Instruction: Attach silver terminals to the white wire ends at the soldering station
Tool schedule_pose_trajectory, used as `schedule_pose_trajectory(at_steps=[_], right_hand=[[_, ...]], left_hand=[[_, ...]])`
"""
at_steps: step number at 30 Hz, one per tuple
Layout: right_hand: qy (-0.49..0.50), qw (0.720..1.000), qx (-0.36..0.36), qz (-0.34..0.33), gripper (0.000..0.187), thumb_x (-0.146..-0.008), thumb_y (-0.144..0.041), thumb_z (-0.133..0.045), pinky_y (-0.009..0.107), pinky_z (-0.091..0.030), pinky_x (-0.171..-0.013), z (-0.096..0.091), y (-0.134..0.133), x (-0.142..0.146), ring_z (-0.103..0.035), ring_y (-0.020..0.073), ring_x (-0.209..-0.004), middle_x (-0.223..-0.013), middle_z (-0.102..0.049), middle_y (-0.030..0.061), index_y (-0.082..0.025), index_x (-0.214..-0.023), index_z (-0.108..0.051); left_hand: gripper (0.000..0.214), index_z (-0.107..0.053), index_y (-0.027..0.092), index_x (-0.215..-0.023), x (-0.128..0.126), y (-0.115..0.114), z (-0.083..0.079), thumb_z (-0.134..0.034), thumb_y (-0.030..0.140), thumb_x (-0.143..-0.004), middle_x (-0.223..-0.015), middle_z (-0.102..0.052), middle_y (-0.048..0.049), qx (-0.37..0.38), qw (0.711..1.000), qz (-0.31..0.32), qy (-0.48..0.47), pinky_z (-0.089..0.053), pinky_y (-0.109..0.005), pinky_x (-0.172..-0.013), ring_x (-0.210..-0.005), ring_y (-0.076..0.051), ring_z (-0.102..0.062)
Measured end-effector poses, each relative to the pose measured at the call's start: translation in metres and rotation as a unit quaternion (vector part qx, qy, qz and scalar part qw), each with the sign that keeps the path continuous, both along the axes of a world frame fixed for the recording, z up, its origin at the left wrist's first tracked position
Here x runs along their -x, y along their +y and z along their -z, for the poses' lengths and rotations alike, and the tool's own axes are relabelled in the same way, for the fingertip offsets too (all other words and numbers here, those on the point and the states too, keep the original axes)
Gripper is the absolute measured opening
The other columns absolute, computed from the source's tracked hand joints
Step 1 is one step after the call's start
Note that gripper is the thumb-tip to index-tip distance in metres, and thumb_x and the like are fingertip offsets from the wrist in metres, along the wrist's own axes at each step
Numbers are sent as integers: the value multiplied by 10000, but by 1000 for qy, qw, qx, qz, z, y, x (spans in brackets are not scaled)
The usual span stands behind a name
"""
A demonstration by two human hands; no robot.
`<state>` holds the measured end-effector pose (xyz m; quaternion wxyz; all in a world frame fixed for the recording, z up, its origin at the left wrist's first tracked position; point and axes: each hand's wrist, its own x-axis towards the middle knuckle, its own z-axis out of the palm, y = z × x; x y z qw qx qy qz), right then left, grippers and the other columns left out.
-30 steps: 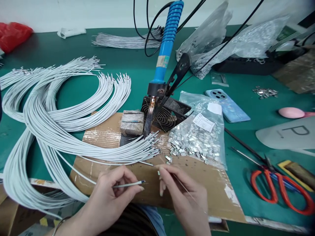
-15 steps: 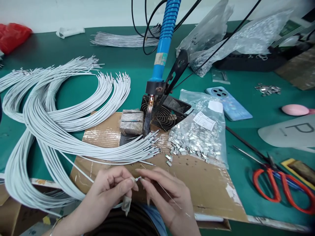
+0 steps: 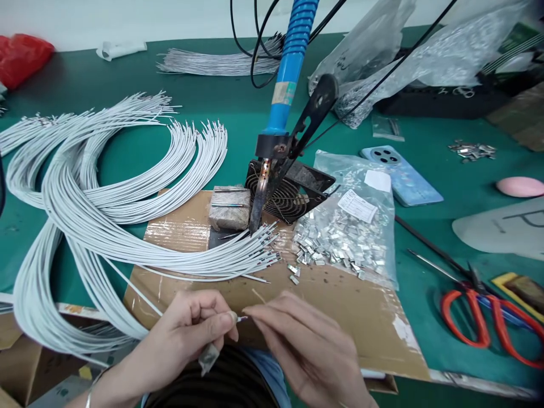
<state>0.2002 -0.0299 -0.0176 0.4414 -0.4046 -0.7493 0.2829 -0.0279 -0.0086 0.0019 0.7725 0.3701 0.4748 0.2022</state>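
Clamped between thumb and fingers, the left hand (image 3: 191,326) holds a white wire (image 3: 240,319) with its tip jutting toward three o'clock, apparently to keep it exposed above the cardboard sheet (image 3: 340,309), while the right hand (image 3: 306,351) sits just beside, its grip impossible to tell.

Green bench mat (image 3: 106,79), white wire coils (image 3: 102,238) left of the cardboard sheet (image 3: 340,300), phone (image 3: 403,181) and red scissors (image 3: 480,323) right of it
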Motion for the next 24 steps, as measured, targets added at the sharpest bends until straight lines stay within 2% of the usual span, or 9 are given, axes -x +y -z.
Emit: schedule_pose_trajectory(at_steps=[3,6,9,12,14,16,18,24], right_hand=[[15,992,1,126,308,-946,13,-653,250,-574,-727,0,-3,-8,-699,145,-725,-867,-752,31,-208,-1116,-782],[90,968,86,217,252,-944,-76,-716,244,-537,-608,-2,-6,-4,-671,146,-648,-786,-732,8,-279,-1017,-845],[182,938,219,197,186,-924,-168,-776,227,-520,-559,-2,-9,14,-666,136,-596,-737,-731,2,-309,-967,-889],[277,889,332,151,114,-918,-263,-792,213,-492,-493,-2,-12,35,-618,99,-497,-722,-691,-2,-286,-922,-903],[321,861,372,132,111,-912,-311,-803,203,-483,-474,-2,-13,44,-593,80,-472,-736,-677,0,-274,-920,-908],[343,848,383,126,114,-909,-334,-813,189,-485,-478,-1,-12,48,-588,67,-477,-762,-683,3,-281,-934,-910],[338,856,373,120,111,-920,-322,-807,178,-490,-480,-1,-11,46,-593,63,-481,-766,-686,1,-294,-955,-909],[207,948,223,94,197,-955,-163,-744,194,-535,-540,-2,-6,33,-687,127,-604,-767,-757,10,-296,-1004,-881]], left_hand=[[494,-746,137,-797,0,1,-4,-802,623,-873,-576,-563,31,11,1000,-22,-9,-146,-228,-435,-440,-48,-279],[470,-745,139,-817,-2,1,-7,-790,599,-897,-600,-572,28,-22,999,-34,7,-171,-223,-448,-460,-51,-280],[443,-716,147,-813,-4,0,-7,-778,572,-923,-624,-555,31,-49,997,-48,17,-219,-218,-485,-510,-67,-329],[423,-688,153,-805,-4,-2,-6,-771,545,-941,-646,-554,29,-71,996,-53,20,-258,-225,-520,-557,-85,-369],[408,-694,154,-815,-4,-2,-6,-762,533,-952,-648,-550,32,-87,995,-50,20,-272,-230,-533,-572,-93,-370],[401,-701,156,-823,-5,-2,-7,-756,530,-957,-642,-533,39,-94,994,-50,24,-277,-230,-539,-576,-96,-363],[406,-694,158,-813,-5,-2,-8,-753,533,-957,-639,-528,41,-92,994,-50,32,-280,-231,-543,-579,-98,-367],[430,-669,161,-803,-5,-1,-9,-743,556,-956,-631,-531,43,-70,997,-36,26,-258,-233,-530,-541,-82,-319]])
